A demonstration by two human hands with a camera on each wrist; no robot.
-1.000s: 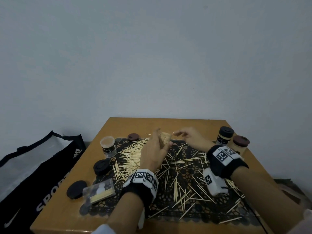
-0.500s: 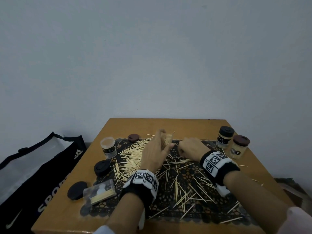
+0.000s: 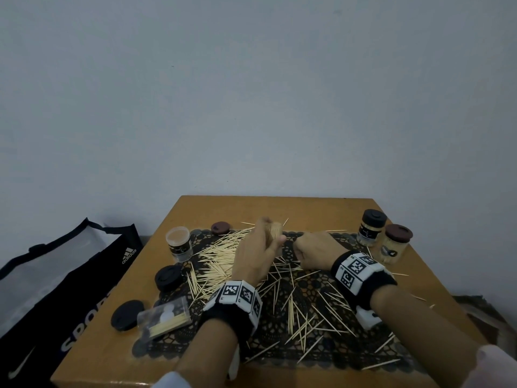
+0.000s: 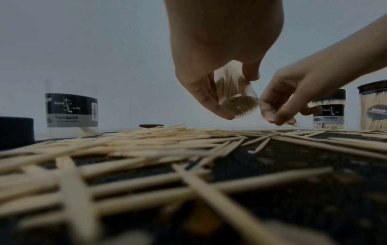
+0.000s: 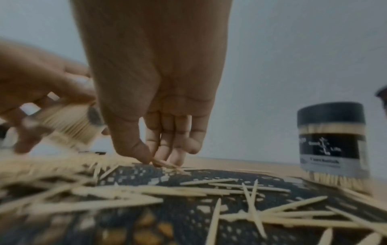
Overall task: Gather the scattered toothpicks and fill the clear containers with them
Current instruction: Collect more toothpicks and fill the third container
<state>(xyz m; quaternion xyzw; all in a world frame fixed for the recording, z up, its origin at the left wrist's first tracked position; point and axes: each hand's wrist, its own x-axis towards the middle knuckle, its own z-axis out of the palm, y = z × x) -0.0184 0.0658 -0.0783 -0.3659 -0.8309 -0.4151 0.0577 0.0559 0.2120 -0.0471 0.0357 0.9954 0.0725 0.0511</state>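
My left hand [image 3: 257, 256] grips a clear container [image 4: 234, 97] packed with toothpicks, lifted and tilted above the mat. My right hand [image 3: 313, 252] is just beside it, thumb and fingertips [image 5: 167, 154] pinching a few toothpicks [image 5: 167, 164] at the dark lace mat [image 3: 321, 348]. Loose toothpicks [image 3: 221, 256] lie scattered across the mat. 1 open jar [image 3: 179, 243] stands on the left, and 2 capped jars [image 3: 370, 228] on the right of the wooden table [image 3: 279, 208].
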